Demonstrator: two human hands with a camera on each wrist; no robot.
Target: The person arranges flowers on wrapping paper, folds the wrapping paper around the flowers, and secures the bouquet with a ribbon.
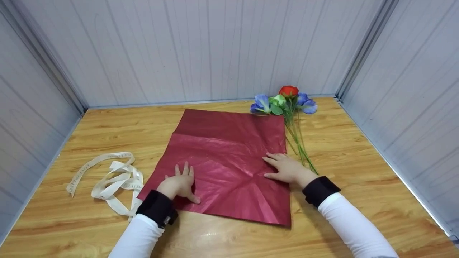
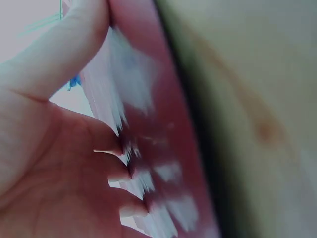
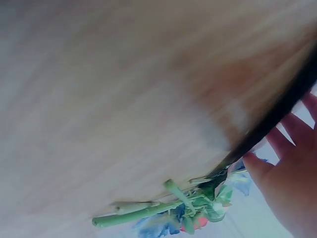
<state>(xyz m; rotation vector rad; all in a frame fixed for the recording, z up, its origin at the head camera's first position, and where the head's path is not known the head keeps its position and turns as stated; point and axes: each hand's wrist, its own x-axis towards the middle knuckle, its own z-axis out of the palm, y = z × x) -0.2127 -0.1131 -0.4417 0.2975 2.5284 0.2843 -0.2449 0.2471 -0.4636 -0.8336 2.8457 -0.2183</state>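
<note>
A creased dark red sheet of wrapping paper (image 1: 222,168) lies flat on the wooden table. My left hand (image 1: 180,184) rests on its lower left part with fingers spread; the left wrist view shows the fingertips touching the paper's shiny surface (image 2: 148,99). On the right edge of the sheet, my right hand (image 1: 285,168) lies with its fingers extended. Beside that hand, artificial flowers (image 1: 287,100) with red, blue and pale green heads lie at the back right, their green stems (image 1: 299,143) pointing toward me. Those stems (image 3: 143,213) also appear in the right wrist view.
A cream ribbon with printed lettering (image 1: 114,179) lies in loose loops left of the paper, partly near my left wrist. White panel walls (image 1: 222,50) enclose the wooden table (image 1: 358,154) at the back and both sides.
</note>
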